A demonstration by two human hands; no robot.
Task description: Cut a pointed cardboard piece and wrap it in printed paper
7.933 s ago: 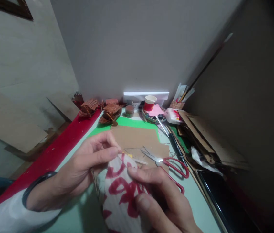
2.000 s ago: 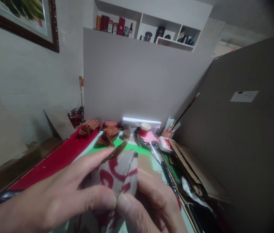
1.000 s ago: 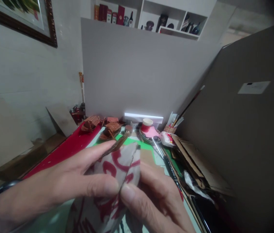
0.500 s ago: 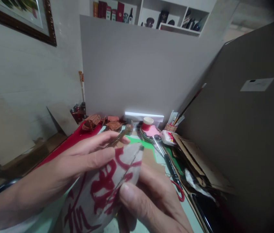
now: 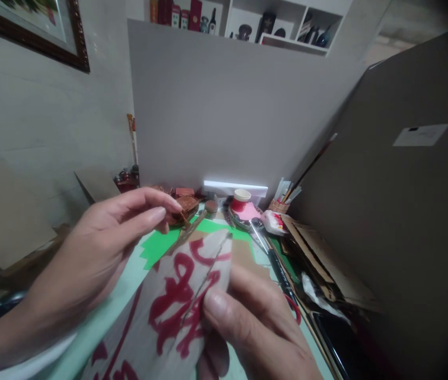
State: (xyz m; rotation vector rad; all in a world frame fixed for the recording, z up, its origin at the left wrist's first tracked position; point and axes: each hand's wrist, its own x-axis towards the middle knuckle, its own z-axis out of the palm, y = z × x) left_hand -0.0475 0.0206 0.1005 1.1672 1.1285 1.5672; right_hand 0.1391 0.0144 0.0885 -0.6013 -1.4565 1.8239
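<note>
An off-white piece (image 5: 180,316), cloth or paper, bears bold red brush lettering. A dark line like a seam or split runs along it to its pointed top. My right hand (image 5: 259,327) grips its right edge, thumb in front and fingers behind. My left hand (image 5: 117,232) is raised to the upper left, apart from the piece, with thumb and forefinger drawn together. A thin brown strand shows by those fingertips; whether they hold it is unclear. Behind the piece lies a slim brown stick-like thing (image 5: 188,232) over bright green paper (image 5: 155,248).
At the back stand a red paper cup (image 5: 242,200) by pink paper, a small brown round pot (image 5: 211,207) and a holder of brushes (image 5: 280,206). Stacked cardboard (image 5: 327,264), a black-handled brush (image 5: 281,274) and a black flat device (image 5: 338,343) line the right side. A grey panel (image 5: 216,105) rises behind.
My left hand has drawn back from the lettered piece, up and to the left, uncovering the green paper. My right hand keeps its grip, and the piece has shifted slightly.
</note>
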